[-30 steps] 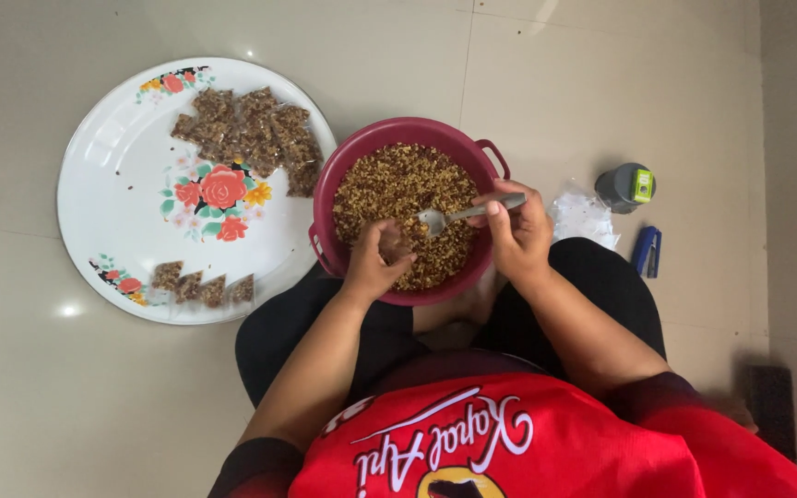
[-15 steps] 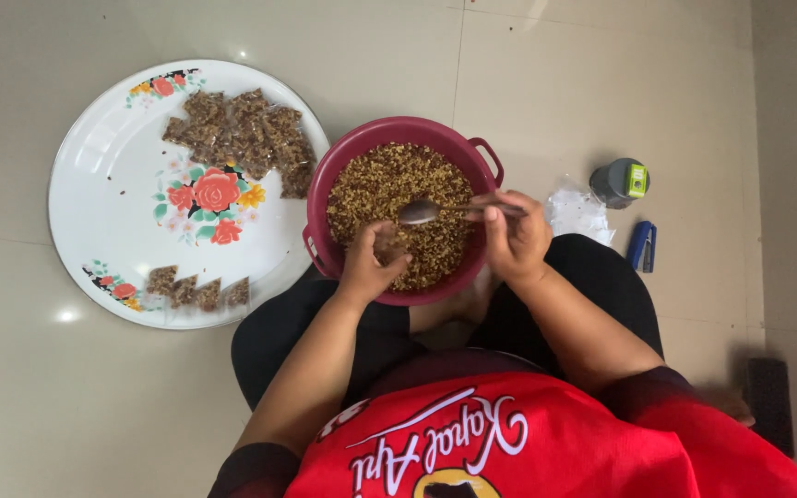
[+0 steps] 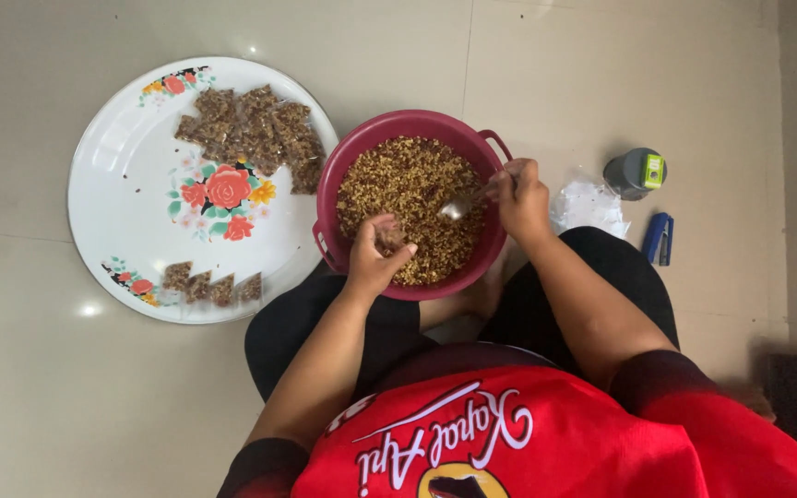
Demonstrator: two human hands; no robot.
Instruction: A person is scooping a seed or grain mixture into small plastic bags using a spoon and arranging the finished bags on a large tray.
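Your maroon bowl (image 3: 343, 166) of brown grain mix sits at centre. Your right hand (image 3: 520, 195) grips a metal spoon (image 3: 461, 207), whose long axis points toward eight o'clock, bowl-end in the mix. Your left hand (image 3: 375, 254) pinches a small clear packet (image 3: 391, 242) at six o'clock.

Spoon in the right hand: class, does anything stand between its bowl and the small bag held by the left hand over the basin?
Nothing visible does. The spoon in the right hand dips into the grain mix; only open mix in the maroon basin separates it from the left hand.
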